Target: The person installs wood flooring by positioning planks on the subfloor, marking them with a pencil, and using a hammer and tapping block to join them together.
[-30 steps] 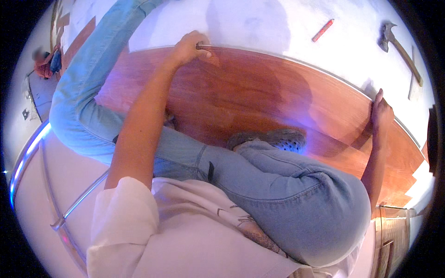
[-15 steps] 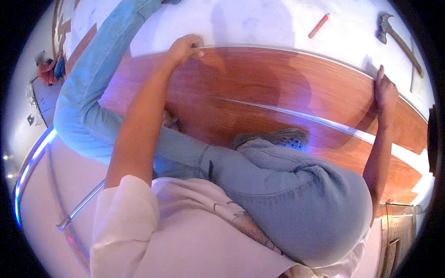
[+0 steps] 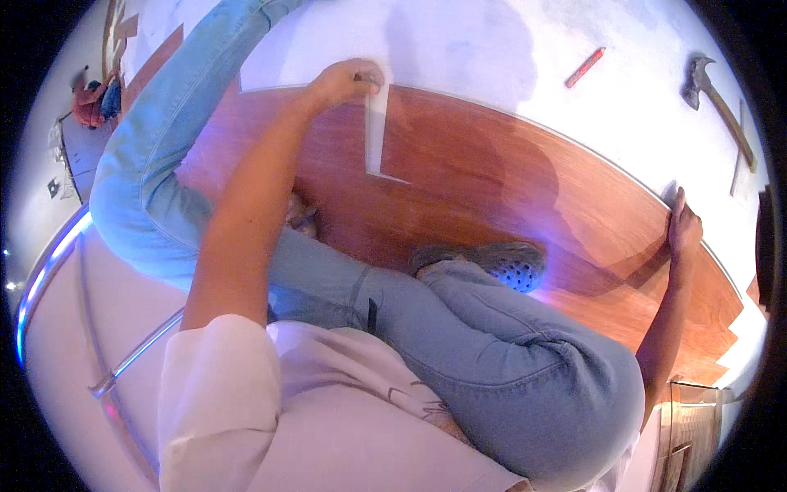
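A long reddish-brown wood-look floor plank [image 3: 492, 148] lies along the far side of the planked floor [image 3: 336, 205]. Between its left end and the neighbouring plank runs a narrow white gap [image 3: 375, 135], with a thin sliver tapering to the right at its near end. Over the gap's far end is my left hand [image 3: 348, 82], fingers curled closed; whether they pinch anything is hidden. At the right, my right hand [image 3: 685, 230] grips the plank's far long edge, thumb pointing up.
Beyond the planks, on the white underlay [image 3: 459, 41], lie a red cutter or marker [image 3: 584, 68] and a claw hammer [image 3: 721, 111]. My shoe [image 3: 500, 262] rests on the planks. A curved metal rail [image 3: 49, 271] is at left; another person [image 3: 92, 102] sits far left.
The plank has come nearer, and the long white gap along its near edge has closed. A short gap now shows at its left end. My right hand has moved nearer with the plank.
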Available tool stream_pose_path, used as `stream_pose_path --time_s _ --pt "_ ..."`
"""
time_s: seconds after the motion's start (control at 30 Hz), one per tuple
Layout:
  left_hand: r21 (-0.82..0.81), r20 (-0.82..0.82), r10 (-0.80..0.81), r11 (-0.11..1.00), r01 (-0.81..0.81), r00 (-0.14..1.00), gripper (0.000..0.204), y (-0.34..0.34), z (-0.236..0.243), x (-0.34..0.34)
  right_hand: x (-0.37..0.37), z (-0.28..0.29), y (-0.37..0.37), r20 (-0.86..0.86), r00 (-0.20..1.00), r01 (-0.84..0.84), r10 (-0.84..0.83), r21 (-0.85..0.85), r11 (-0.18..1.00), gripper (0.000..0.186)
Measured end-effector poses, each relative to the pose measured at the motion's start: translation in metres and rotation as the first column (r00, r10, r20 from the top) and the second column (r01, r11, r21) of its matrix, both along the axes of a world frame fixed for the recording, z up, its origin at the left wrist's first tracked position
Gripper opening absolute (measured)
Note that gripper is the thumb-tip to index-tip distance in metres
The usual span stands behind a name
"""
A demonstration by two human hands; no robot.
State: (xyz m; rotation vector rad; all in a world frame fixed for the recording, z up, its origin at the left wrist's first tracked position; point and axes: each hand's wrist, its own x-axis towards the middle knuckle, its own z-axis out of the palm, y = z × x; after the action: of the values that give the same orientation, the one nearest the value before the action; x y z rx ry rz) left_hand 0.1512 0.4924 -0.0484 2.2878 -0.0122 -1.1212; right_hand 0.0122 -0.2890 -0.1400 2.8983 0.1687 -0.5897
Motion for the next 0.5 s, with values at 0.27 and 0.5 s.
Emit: stream_pose_path --time_s 0.27,0.5 --pt "-0.053 -0.015 0.008 0.999 -0.009 1.0 0.024 0.019 -0.01 -0.007 0.013 -0.009 0.01 0.004 0.987 -0.159 0.159 -0.026 0.987 0.059" --pt "0.036 0.11 -0.037 0.999 0.033 0.993 0.026 0.003 -0.012 -0.006 0.015 -0.01 -0.016 -0.023 0.999 -0.049 0.049 0.006 0.999 0.064"
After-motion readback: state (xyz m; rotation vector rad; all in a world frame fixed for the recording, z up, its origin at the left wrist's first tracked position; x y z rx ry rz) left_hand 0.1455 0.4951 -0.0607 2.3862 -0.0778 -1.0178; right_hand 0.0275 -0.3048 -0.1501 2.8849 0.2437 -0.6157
